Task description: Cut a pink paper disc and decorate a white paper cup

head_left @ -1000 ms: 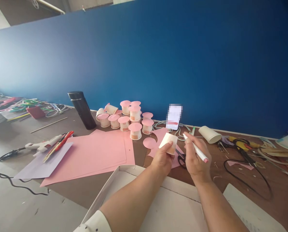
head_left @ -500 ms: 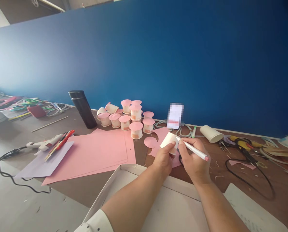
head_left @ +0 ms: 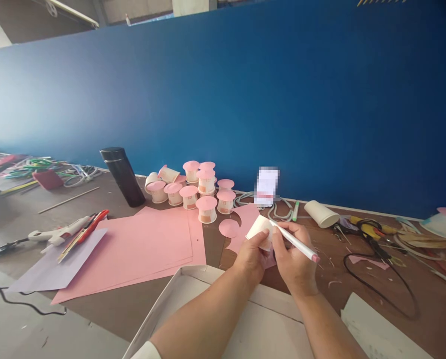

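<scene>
My left hand (head_left: 250, 255) is closed around a small white paper cup (head_left: 259, 229), held on its side just above the table. My right hand (head_left: 293, 255) grips a white marker (head_left: 295, 243) with a pink end, and the marker's tip touches the cup. Both hands hover over a cut pink sheet (head_left: 245, 222) and a pink paper circle (head_left: 229, 228). Behind them stands a cluster of several small cups topped with pink discs (head_left: 195, 189).
A black flask (head_left: 122, 177) stands at the back left. Large pink paper sheets (head_left: 144, 244), a lilac sheet, a glue gun (head_left: 56, 233) and red-handled cutters lie left. An open white box (head_left: 193, 299) sits near me. A tipped cup (head_left: 322, 213), cables and tools lie right.
My right hand moved left and brought the marker's tip onto the cup. My left hand turned the cup slightly. The camera view tilted down a little.
</scene>
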`<action>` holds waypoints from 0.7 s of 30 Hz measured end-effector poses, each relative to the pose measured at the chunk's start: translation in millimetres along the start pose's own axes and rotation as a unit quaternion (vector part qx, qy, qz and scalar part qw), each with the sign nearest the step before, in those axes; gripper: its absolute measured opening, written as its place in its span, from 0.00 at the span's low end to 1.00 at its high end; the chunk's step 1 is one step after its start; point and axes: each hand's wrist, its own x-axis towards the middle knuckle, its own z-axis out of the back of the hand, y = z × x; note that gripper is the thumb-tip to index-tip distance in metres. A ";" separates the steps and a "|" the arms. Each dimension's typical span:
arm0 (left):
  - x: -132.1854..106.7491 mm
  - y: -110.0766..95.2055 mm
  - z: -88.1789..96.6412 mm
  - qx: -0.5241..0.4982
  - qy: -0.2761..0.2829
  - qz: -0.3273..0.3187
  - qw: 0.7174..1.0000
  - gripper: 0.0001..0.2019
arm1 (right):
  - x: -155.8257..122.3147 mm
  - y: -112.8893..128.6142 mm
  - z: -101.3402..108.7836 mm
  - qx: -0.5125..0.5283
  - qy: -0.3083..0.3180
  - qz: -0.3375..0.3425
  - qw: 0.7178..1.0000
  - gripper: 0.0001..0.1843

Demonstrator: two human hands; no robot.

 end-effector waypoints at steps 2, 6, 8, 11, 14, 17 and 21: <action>1.9 -1.0 -0.2 -0.017 -0.004 -0.002 1.000 0.20 | -0.2 -3.8 0.1 0.035 0.005 -0.018 0.999 0.11; 3.6 -1.6 -0.4 -0.032 -0.013 -0.006 0.999 0.19 | 0.4 -8.7 1.2 0.037 0.009 -0.029 0.999 0.13; 3.1 -1.3 -0.1 -0.030 -0.007 -0.005 1.000 0.19 | 1.2 -8.9 1.9 0.009 0.019 -0.015 1.000 0.13; 1.6 -1.1 0.4 -0.021 -0.007 -0.013 1.000 0.18 | 2.6 -8.1 2.3 -0.023 0.022 0.006 0.999 0.13; 1.3 -1.3 0.9 -0.008 -0.015 -0.011 1.000 0.18 | 3.2 -7.7 1.9 -0.037 0.015 0.016 0.999 0.13; 3.1 -0.9 2.1 -0.002 -0.020 -0.036 0.999 0.18 | 2.9 -7.1 1.3 -0.048 0.016 0.022 0.999 0.14; 5.1 -0.1 3.5 0.004 -0.017 -0.062 0.998 0.19 | 2.4 -4.6 1.1 -0.058 0.016 0.033 0.998 0.14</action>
